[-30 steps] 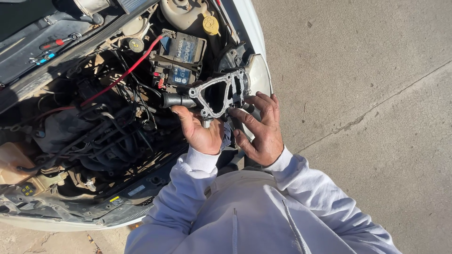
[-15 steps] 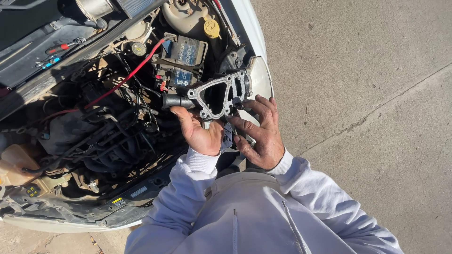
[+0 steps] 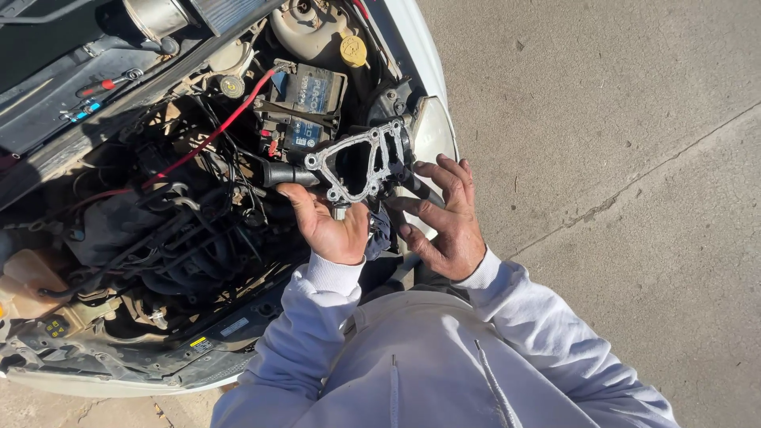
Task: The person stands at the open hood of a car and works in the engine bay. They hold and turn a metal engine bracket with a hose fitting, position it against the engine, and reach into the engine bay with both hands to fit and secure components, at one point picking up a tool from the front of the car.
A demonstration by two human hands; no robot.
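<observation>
A grey metal housing (image 3: 361, 162) with a flanged rim, several bolt holes and a black tube stub (image 3: 287, 173) on its left side is held up over the open engine bay. My left hand (image 3: 331, 224) grips it from below, thumb near the tube. On the housing's right side my right hand (image 3: 445, 218) rests with fingers spread against its black rear part. Both arms wear white hoodie sleeves.
The white car's engine bay (image 3: 166, 238) fills the left half, with a battery (image 3: 305, 103), a red cable (image 3: 214, 131), a yellow-capped reservoir (image 3: 353, 49) and black hoses. The headlight (image 3: 432, 131) sits behind the part. Concrete ground (image 3: 618, 158) lies to the right.
The housing and both hands stay nearly in place; the part has tilted slightly and my right fingers have shifted along its right side.
</observation>
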